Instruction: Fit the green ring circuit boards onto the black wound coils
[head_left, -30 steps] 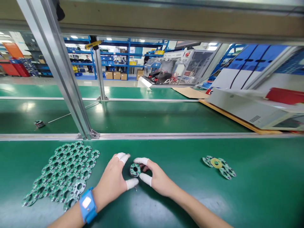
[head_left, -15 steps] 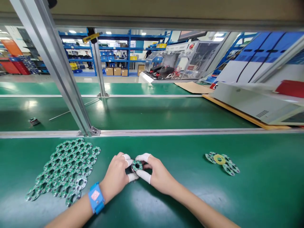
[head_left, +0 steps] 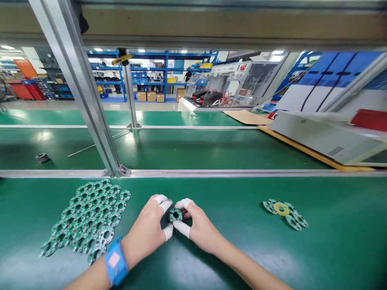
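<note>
Between my hands is a small ring-shaped circuit board [head_left: 175,210], green with a dark centre hole; what lies beneath it is mostly hidden. My right hand [head_left: 201,225] pinches it from the right, thumb below and fingers above. My left hand [head_left: 148,227] is at its left side, thumb and fingers apart around that edge; whether the thumb tip touches is unclear. White finger cots cover several fingertips, and a blue wrist strap [head_left: 116,262] circles my left wrist. Many similar ring boards [head_left: 106,210] lie in a flat cluster to the left.
Several boards [head_left: 292,222] lie at the right with a yellow ring [head_left: 281,208]. A metal post [head_left: 87,96] rises from the bench's rear rail [head_left: 193,173]. Behind the rail are a small wound part [head_left: 42,157], a thin rod [head_left: 81,150] and a grey metal housing [head_left: 320,135].
My left thumb and fingers have spread apart and eased off the board. My right hand still grips it. The camera view has tilted slightly, shifting the scene downward.
</note>
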